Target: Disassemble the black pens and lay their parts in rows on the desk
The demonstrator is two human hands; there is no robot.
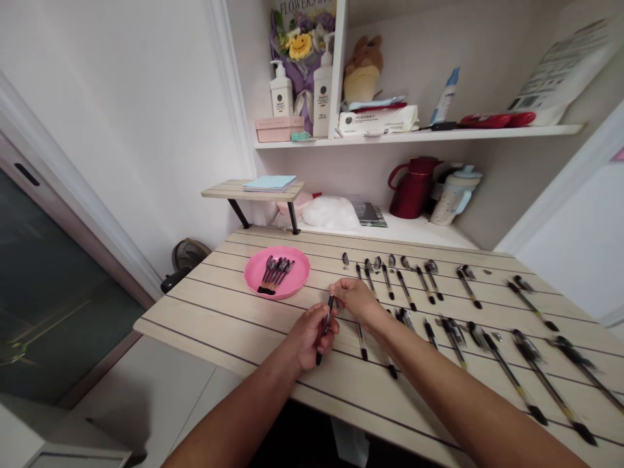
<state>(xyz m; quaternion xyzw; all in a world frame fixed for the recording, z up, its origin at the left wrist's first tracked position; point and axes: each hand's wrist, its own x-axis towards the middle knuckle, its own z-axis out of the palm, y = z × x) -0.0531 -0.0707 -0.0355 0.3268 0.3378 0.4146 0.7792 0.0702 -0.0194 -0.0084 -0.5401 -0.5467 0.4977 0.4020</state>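
My left hand (312, 335) is closed around a black pen (325, 328), which stands nearly upright with its top end above the fingers. Just right of that end, my right hand (358, 300) is pinched; whatever its fingertips hold is too small to make out. To the left lies a pink plate (298, 284) bearing a bunch of assembled-looking pens (277, 273). Under and beyond my right arm, two rows of pen bodies (504, 367) are laid out on the table, many with loose caps (431, 266) and small parts beside them. My right arm hides some of these.
The slatted wooden table (214, 312) ends at a front edge near my forearms. At the back stand a small riser (227, 190), a red jug (414, 188) and a speckled cup (453, 198). A shelf (487, 134) above holds bottles and packets. A fan (188, 257) sits past the left edge.
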